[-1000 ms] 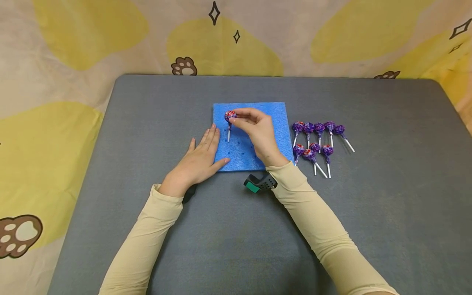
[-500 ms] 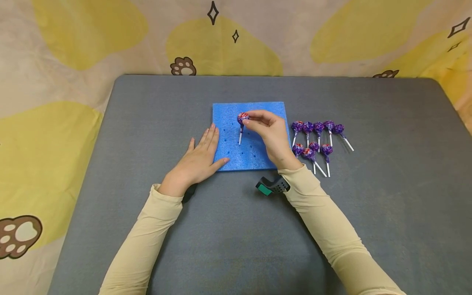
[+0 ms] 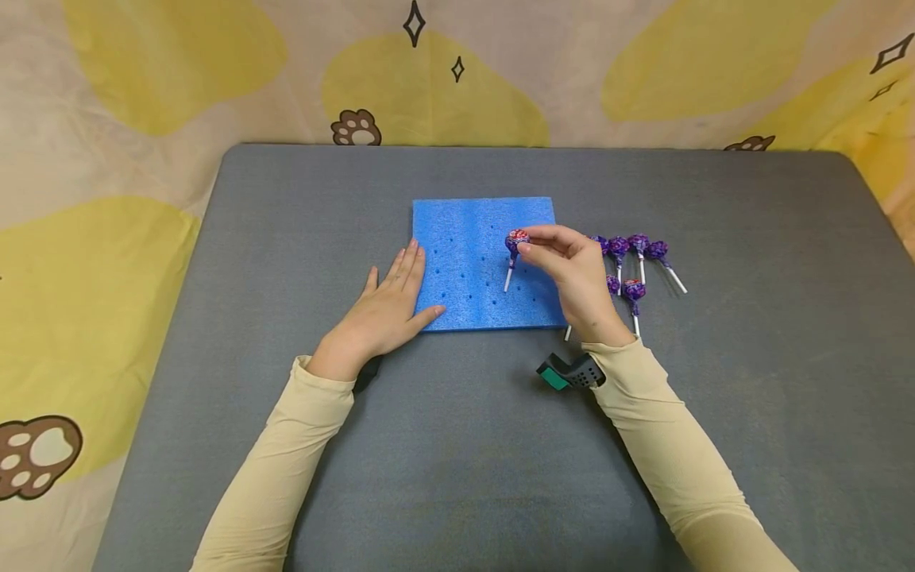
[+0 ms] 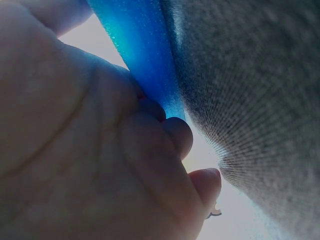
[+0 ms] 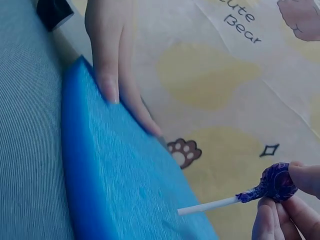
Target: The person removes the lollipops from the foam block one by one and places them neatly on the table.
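My right hand pinches a purple-wrapped lollipop by its head, with the white stick pointing down over the right part of a blue foam board. In the right wrist view the lollipop sits between thumb and fingers, its stick end apart from the foam. Small holes dot the board's top. My left hand lies along the board's left edge, fingers straight, thumb on the near left corner. The left wrist view shows the left palm beside the board's blue edge.
Several more wrapped lollipops lie on the grey table right of the board, partly hidden behind my right hand. A black wrist strap with a green patch hangs under the right wrist. A patterned cloth stands behind the table.
My right hand has moved right and slightly nearer with the lollipop, from the board's left part to its right part. The left hand has stayed in place.
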`<state>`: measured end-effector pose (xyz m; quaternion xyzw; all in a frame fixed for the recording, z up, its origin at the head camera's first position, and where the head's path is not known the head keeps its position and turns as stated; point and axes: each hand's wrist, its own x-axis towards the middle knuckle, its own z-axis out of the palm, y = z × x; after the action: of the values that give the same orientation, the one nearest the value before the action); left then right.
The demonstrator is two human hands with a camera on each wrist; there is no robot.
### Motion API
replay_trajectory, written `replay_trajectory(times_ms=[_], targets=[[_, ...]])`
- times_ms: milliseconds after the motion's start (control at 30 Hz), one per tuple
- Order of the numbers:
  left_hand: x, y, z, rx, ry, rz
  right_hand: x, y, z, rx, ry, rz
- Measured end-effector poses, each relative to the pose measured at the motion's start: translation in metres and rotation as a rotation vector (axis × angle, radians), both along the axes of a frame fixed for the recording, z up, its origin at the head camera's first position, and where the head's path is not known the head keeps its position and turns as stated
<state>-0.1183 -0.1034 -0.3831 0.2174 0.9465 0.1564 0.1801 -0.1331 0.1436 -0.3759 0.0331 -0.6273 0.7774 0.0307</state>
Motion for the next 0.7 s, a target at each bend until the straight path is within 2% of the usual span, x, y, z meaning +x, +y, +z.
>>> replay_trajectory(times_ms=[400,700], targets=[[0.001,0.000,0.001,-0.003,-0.007,-0.001,0.012,0.036,0.001,-0.003,-0.025,-0.064],[0.000,0.000,0.001,0.006,0.002,0.000,0.022,0.058,0.002,-0.131,-0.018,-0.117]])
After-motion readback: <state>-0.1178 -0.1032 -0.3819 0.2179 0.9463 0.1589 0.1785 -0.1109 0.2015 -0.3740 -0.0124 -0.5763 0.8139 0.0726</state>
